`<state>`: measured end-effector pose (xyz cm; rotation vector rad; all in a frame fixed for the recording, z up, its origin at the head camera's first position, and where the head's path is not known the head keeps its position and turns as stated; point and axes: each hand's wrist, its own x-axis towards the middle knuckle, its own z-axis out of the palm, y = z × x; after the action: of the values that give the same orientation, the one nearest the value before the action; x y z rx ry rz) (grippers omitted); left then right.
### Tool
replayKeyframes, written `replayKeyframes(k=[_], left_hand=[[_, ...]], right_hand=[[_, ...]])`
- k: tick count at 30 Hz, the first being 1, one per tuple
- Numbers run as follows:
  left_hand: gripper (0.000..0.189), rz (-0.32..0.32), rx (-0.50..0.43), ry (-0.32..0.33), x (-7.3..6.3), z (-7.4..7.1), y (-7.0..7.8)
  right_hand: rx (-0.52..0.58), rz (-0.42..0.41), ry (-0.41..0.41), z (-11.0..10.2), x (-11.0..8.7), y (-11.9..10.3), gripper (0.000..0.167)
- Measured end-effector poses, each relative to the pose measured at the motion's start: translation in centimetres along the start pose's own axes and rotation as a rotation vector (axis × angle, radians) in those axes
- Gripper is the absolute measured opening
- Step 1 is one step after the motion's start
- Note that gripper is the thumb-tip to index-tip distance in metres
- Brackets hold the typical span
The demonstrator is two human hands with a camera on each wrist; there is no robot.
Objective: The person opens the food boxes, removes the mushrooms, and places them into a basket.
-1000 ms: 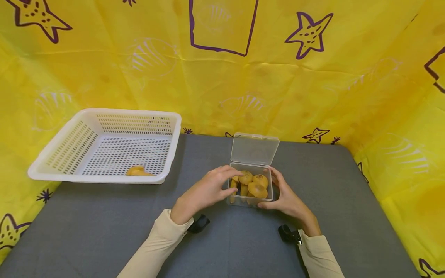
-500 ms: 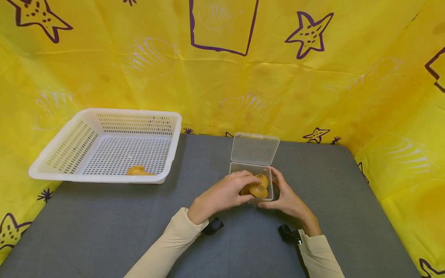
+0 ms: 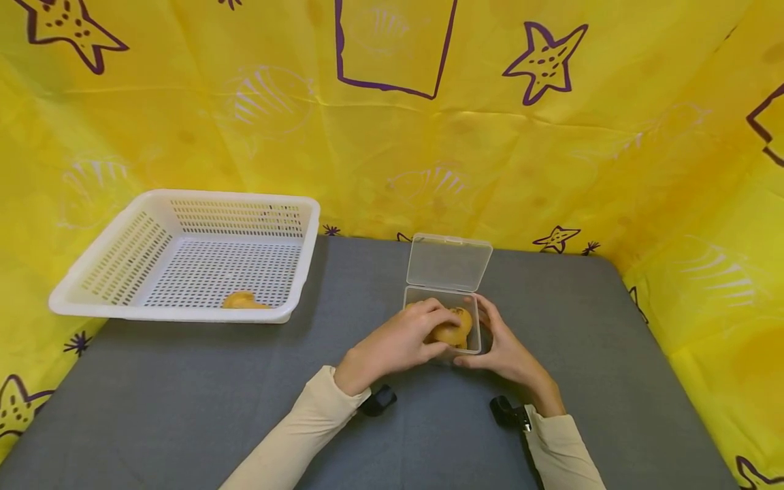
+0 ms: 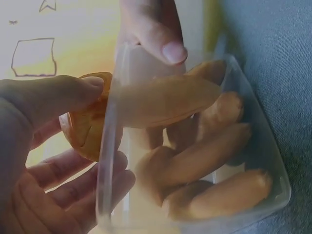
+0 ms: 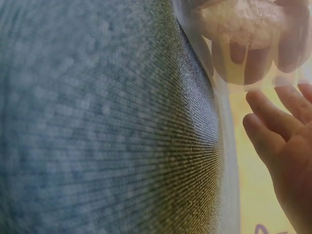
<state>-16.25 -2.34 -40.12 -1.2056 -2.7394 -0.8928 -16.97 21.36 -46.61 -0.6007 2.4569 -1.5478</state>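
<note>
Tan, the mushroom [image 4: 84, 127] is pinched cap-up by the left hand [image 3: 401, 340], stem-down inside the clear box [image 3: 424, 295] gripped by the right hand [image 3: 507, 352].

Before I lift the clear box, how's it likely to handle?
The clear box looks like stiff, perhaps slick plastic, given its straight, smooth walls. Its raised lid may swing if tilted. The mushroom-shaped pieces could spill through the open top.
</note>
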Motion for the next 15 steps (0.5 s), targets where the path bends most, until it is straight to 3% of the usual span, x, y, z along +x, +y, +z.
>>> replayKeyframes(k=[7,15], left_hand=[[0.033,-0.025,-0.026,0.007,-0.5,-1.1,-0.2],[0.037,0.002,-0.004,0.082,-1.3,-2.5,-0.8]], right_hand=[[-0.001,0.002,0.002,0.1,0.0,0.0,0.111],[-0.015,0.009,0.003,0.1,0.1,-0.1,0.110]])
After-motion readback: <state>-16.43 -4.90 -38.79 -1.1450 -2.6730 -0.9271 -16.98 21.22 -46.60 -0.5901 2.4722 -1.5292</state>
